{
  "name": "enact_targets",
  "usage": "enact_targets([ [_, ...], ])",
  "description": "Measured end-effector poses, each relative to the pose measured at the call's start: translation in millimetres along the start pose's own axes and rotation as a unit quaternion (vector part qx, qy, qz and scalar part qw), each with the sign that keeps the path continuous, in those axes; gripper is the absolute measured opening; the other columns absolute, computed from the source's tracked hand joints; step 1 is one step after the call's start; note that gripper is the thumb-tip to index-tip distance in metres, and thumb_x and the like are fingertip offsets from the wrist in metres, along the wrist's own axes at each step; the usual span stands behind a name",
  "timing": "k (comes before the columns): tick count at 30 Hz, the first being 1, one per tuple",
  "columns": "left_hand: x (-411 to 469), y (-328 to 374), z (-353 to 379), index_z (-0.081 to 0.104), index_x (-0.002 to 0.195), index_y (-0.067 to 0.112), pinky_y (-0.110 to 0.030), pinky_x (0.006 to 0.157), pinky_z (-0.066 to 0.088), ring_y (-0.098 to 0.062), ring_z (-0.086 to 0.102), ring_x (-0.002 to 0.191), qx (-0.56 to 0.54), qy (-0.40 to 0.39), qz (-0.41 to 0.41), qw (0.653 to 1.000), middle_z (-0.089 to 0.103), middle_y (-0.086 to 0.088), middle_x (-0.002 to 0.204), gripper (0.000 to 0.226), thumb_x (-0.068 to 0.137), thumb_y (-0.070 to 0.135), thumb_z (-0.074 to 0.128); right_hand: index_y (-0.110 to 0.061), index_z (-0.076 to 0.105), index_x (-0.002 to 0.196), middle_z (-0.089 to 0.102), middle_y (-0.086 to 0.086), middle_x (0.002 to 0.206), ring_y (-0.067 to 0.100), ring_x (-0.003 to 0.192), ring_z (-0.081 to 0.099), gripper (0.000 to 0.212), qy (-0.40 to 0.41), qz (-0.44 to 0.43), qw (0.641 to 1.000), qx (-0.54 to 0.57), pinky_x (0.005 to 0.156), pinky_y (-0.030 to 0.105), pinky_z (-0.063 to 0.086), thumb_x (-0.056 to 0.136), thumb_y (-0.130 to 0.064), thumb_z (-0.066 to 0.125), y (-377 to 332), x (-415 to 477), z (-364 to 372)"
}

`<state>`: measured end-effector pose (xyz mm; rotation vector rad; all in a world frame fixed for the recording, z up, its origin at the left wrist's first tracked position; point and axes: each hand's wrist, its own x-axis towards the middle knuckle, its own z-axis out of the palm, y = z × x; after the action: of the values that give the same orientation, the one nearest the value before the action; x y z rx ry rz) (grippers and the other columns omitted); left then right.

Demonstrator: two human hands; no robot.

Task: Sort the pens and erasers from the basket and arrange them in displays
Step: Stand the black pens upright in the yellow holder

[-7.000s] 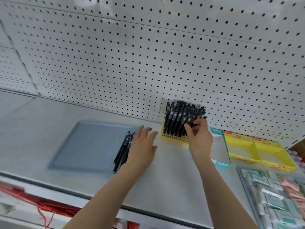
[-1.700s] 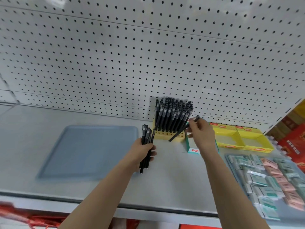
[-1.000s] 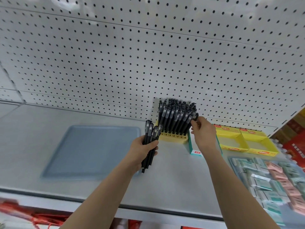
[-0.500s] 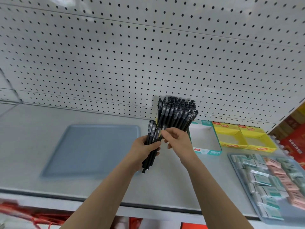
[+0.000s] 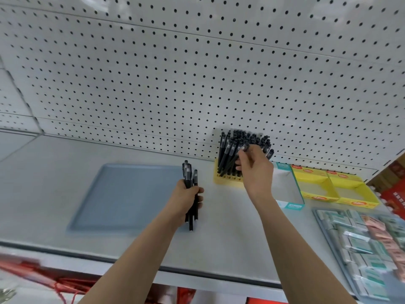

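My left hand grips a bunch of black pens upright over the shelf, just right of a blue tray. My right hand pinches a single black pen by its cap end at the front of the yellow pen holder, which stands against the pegboard packed with several upright black pens. The lower end of the pinched pen is hidden among the others.
A teal-edged white box sits right of the holder, then two yellow display boxes. A tray of packaged erasers lies at the right. The shelf's front edge runs below my arms. Pegboard wall behind.
My right hand took one pen from the bunch in my left hand and carried it right and up to the pen holder. The left hand sank slightly with the bunch.
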<state>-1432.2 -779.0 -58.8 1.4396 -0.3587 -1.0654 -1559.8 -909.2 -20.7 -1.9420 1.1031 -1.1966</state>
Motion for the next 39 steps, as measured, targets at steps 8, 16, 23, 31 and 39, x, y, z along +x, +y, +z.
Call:
enact_targets([
  [8, -5, 3, -7, 0.053, 0.112, -0.003, -0.027, 0.065, 0.057, -0.02, 0.062, 0.074, -0.019, -0.03, 0.042, 0.998, 0.06, -0.013, 0.092, 0.02, 0.094, 0.003, 0.058, -0.011, 0.06, 0.1, 0.07, 0.005, 0.079, 0.025, 0.071, 0.068, 0.015, -0.052, -0.057, 0.992, -0.101, 0.071, 0.044, 0.056, 0.097, -0.025, 0.057, 9, 4, 24],
  [16, -7, 3, -6, 0.061, 0.104, -0.004, -0.025, 0.067, 0.058, -0.019, 0.066, 0.074, -0.038, -0.031, 0.071, 0.996, 0.063, -0.012, 0.084, 0.017, 0.091, 0.005, 0.065, -0.015, 0.064, 0.099, 0.068, -0.005, 0.077, 0.016, 0.072, 0.065, 0.024, -0.038, 0.016, 0.992, -0.12, 0.071, 0.034, 0.054, 0.093, -0.038, 0.061, 2, 2, 21],
  [23, -8, -1, 6, 0.063, 0.104, -0.004, -0.029, 0.072, 0.059, -0.021, 0.066, 0.075, -0.04, -0.046, 0.071, 0.996, 0.065, -0.013, 0.083, 0.017, 0.09, 0.006, 0.066, -0.016, 0.068, 0.096, 0.07, -0.001, 0.082, 0.007, 0.069, 0.061, 0.026, -0.211, 0.135, 0.966, 0.062, 0.057, 0.021, 0.051, 0.091, -0.042, 0.064, -18, -34, 16],
  [31, -7, -5, 3, 0.064, 0.099, 0.004, -0.031, 0.072, 0.058, -0.021, 0.063, 0.075, -0.037, -0.013, 0.052, 0.998, 0.061, -0.008, 0.081, 0.008, 0.092, 0.01, 0.063, -0.018, 0.066, 0.088, 0.071, -0.001, 0.075, 0.018, 0.071, 0.069, 0.011, -0.106, 0.147, 0.981, 0.072, 0.069, 0.034, 0.059, 0.094, -0.025, 0.061, 2, -19, 2],
  [39, -8, -2, -2, 0.05, 0.114, 0.006, -0.027, 0.058, 0.053, -0.019, 0.062, 0.066, -0.049, 0.015, 0.043, 0.998, 0.062, -0.01, 0.084, 0.016, 0.099, 0.008, 0.051, -0.015, 0.064, 0.102, 0.069, -0.002, 0.084, 0.018, 0.075, 0.069, 0.018, 0.011, -0.001, 0.999, -0.032, 0.075, 0.041, 0.057, 0.097, -0.031, 0.056, 11, 3, -12],
])
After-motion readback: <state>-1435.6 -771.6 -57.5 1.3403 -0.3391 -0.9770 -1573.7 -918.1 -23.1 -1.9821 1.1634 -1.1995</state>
